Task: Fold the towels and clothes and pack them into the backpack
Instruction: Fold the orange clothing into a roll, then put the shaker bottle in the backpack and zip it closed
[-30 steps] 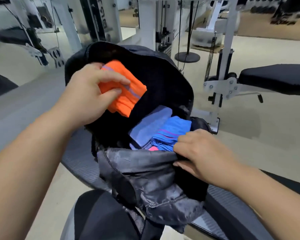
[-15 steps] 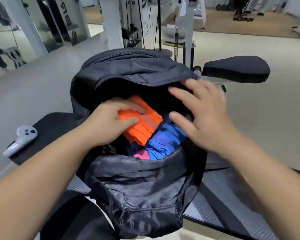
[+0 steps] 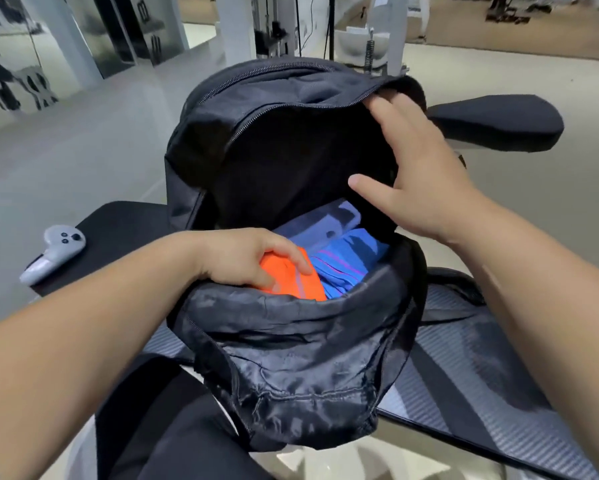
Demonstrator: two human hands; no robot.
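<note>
A black backpack stands unzipped on a bench in front of me, its mouth wide. My left hand is inside the near left of the opening, gripping a folded orange cloth and pressing it down. Beside it lies a folded blue garment with purple stripes, and a pale lilac folded towel lies behind them. My right hand holds back the top flap at the right rim, fingers spread under the fabric edge.
A grey handheld controller lies on the black bench pad to the left. A carbon-pattern bench surface runs to the right. Another black padded seat and white gym machine frames stand behind.
My left hand has pushed the orange cloth down into the bag, next to the blue garment. My right hand moved from the near rim up to the top flap and lifted it.
</note>
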